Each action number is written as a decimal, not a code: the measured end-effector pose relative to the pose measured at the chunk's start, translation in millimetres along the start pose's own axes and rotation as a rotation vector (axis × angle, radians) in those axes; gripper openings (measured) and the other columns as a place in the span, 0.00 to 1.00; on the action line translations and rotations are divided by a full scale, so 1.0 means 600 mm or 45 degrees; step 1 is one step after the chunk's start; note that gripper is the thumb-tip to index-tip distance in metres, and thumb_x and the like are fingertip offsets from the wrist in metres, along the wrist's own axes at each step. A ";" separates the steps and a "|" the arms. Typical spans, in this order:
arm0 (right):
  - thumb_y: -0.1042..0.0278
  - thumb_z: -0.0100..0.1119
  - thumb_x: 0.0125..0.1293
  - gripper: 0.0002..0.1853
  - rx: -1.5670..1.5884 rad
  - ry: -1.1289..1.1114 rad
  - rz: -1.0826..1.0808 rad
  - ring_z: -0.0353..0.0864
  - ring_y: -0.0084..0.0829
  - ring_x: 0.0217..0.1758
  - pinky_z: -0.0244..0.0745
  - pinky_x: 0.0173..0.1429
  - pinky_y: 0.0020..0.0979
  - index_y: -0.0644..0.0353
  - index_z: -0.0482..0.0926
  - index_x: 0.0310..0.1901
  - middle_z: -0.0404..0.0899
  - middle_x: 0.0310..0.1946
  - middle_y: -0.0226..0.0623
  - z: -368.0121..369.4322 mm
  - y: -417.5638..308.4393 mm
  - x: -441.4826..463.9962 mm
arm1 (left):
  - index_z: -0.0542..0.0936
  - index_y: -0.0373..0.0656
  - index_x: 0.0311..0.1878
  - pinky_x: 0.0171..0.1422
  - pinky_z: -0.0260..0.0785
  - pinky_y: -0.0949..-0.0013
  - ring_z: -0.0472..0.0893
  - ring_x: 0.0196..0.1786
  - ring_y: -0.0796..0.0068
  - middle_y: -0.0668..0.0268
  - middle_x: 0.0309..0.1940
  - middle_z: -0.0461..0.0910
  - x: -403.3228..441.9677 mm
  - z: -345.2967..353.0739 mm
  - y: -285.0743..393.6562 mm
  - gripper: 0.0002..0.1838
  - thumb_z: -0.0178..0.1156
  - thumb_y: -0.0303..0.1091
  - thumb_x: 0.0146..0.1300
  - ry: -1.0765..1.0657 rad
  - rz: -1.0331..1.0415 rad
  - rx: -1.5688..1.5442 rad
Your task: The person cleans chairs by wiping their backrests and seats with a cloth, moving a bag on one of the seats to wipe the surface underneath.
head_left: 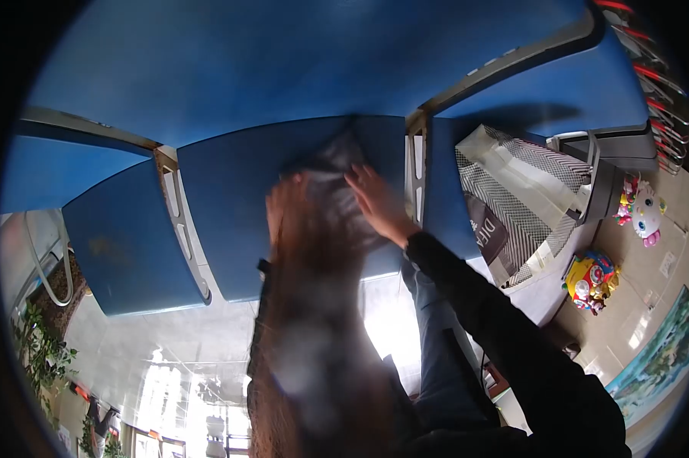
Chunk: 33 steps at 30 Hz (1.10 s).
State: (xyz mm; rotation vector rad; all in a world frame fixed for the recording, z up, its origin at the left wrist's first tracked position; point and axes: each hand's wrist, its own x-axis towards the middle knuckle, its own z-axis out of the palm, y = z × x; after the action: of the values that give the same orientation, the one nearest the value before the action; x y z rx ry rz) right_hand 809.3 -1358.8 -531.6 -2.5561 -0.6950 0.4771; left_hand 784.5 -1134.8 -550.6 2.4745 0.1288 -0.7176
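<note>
A dark, crumpled piece of cloth or plastic [333, 156] lies on the blue seat [230, 175] in the middle of the view. My left hand [285, 204] is at its left side, fingers apart, partly covered by long hair hanging in front of the camera. From the right, my right hand [376, 204] reaches over the dark piece with its fingers spread, the fingertips touching or just above it. The lower part of the dark piece is blurred and partly hidden by the hair.
A patterned bag [505, 198] rests on the right-hand seat. Metal armrests [184, 229] divide the blue seats. Foil balloons [646, 212], red-topped hangers [665, 114] and a landscape picture [661, 359] are at the right, a leafy plant [43, 351] at the left.
</note>
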 end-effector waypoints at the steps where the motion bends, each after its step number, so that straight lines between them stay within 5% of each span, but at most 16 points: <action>1: 0.74 0.55 0.64 0.26 0.053 -0.035 0.047 0.68 0.45 0.66 0.67 0.66 0.41 0.57 0.68 0.65 0.68 0.64 0.44 -0.010 0.015 0.033 | 0.72 0.49 0.64 0.67 0.60 0.51 0.68 0.66 0.58 0.62 0.64 0.69 0.023 -0.027 0.006 0.30 0.64 0.35 0.56 0.180 0.053 0.007; 3: 0.76 0.55 0.62 0.26 0.127 0.101 0.087 0.72 0.40 0.62 0.69 0.65 0.40 0.56 0.70 0.63 0.72 0.60 0.41 -0.029 0.020 0.102 | 0.73 0.47 0.62 0.64 0.64 0.53 0.71 0.64 0.60 0.63 0.61 0.72 0.045 -0.055 0.009 0.31 0.67 0.34 0.53 0.576 0.226 0.009; 4: 0.78 0.56 0.61 0.26 0.151 0.273 0.080 0.74 0.37 0.61 0.69 0.64 0.39 0.55 0.71 0.63 0.74 0.57 0.39 -0.040 0.010 0.138 | 0.75 0.45 0.57 0.62 0.65 0.54 0.72 0.62 0.59 0.63 0.59 0.73 0.057 -0.064 0.001 0.27 0.68 0.32 0.52 0.526 0.272 -0.012; 7: 0.77 0.57 0.58 0.25 -0.038 0.294 -0.549 0.78 0.35 0.52 0.70 0.60 0.37 0.55 0.73 0.60 0.77 0.50 0.36 -0.062 0.006 0.215 | 0.78 0.42 0.47 0.60 0.68 0.56 0.74 0.59 0.57 0.62 0.54 0.76 0.066 -0.075 -0.018 0.20 0.71 0.30 0.49 0.312 0.345 -0.010; 12: 0.73 0.58 0.56 0.15 -0.413 -0.317 -0.649 0.78 0.30 0.42 0.67 0.53 0.30 0.53 0.79 0.47 0.78 0.32 0.30 -0.051 0.005 0.211 | 0.78 0.40 0.44 0.60 0.68 0.57 0.72 0.60 0.56 0.60 0.51 0.76 0.011 -0.089 -0.009 0.18 0.70 0.32 0.49 0.003 0.311 -0.071; 14: 0.72 0.58 0.56 0.11 -0.442 -0.380 -0.636 0.78 0.30 0.42 0.67 0.53 0.31 0.52 0.80 0.41 0.78 0.29 0.29 -0.075 -0.010 0.194 | 0.78 0.39 0.41 0.57 0.70 0.57 0.75 0.56 0.54 0.59 0.50 0.77 -0.022 -0.113 -0.004 0.16 0.70 0.32 0.50 0.214 0.569 0.050; 18: 0.72 0.62 0.54 0.05 -0.083 0.095 -0.791 0.77 0.32 0.38 0.70 0.52 0.35 0.54 0.79 0.34 0.74 0.28 0.31 -0.201 -0.069 0.160 | 0.78 0.39 0.35 0.51 0.72 0.57 0.79 0.46 0.52 0.59 0.44 0.79 -0.091 -0.195 0.023 0.13 0.70 0.33 0.51 0.476 0.897 0.112; 21: 0.75 0.65 0.50 0.10 -0.060 0.105 -0.666 0.77 0.33 0.34 0.74 0.43 0.34 0.55 0.80 0.35 0.74 0.29 0.31 -0.316 -0.123 0.114 | 0.78 0.40 0.33 0.45 0.72 0.56 0.79 0.39 0.56 0.60 0.33 0.78 -0.149 -0.230 0.017 0.09 0.67 0.32 0.52 0.197 0.818 0.034; 24: 0.77 0.66 0.45 0.15 -0.097 0.319 -0.803 0.77 0.34 0.31 0.74 0.33 0.31 0.55 0.81 0.39 0.76 0.32 0.31 -0.417 -0.153 0.089 | 0.75 0.41 0.34 0.42 0.73 0.58 0.80 0.36 0.52 0.59 0.27 0.77 -0.216 -0.291 0.052 0.14 0.71 0.28 0.47 0.202 0.630 -0.023; 27: 0.75 0.67 0.49 0.16 -0.157 0.414 -0.835 0.76 0.30 0.27 0.72 0.32 0.28 0.52 0.81 0.42 0.77 0.32 0.27 -0.474 -0.173 0.052 | 0.75 0.42 0.40 0.37 0.73 0.60 0.79 0.35 0.52 0.59 0.27 0.74 -0.265 -0.314 0.061 0.18 0.69 0.22 0.45 0.491 0.456 -0.231; 33: 0.75 0.69 0.47 0.15 -0.196 0.125 -0.704 0.78 0.31 0.35 0.74 0.38 0.32 0.55 0.82 0.40 0.76 0.33 0.30 -0.420 -0.111 -0.043 | 0.77 0.42 0.46 0.40 0.74 0.58 0.79 0.38 0.57 0.62 0.40 0.76 -0.324 -0.274 -0.014 0.23 0.64 0.16 0.42 0.505 0.333 0.266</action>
State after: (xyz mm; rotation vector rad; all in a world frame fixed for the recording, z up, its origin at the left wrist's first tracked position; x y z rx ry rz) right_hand 870.9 -1403.4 -281.2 -2.3542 -1.3845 0.1140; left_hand 693.3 -1027.7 -337.8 2.7366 -0.1288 -0.1307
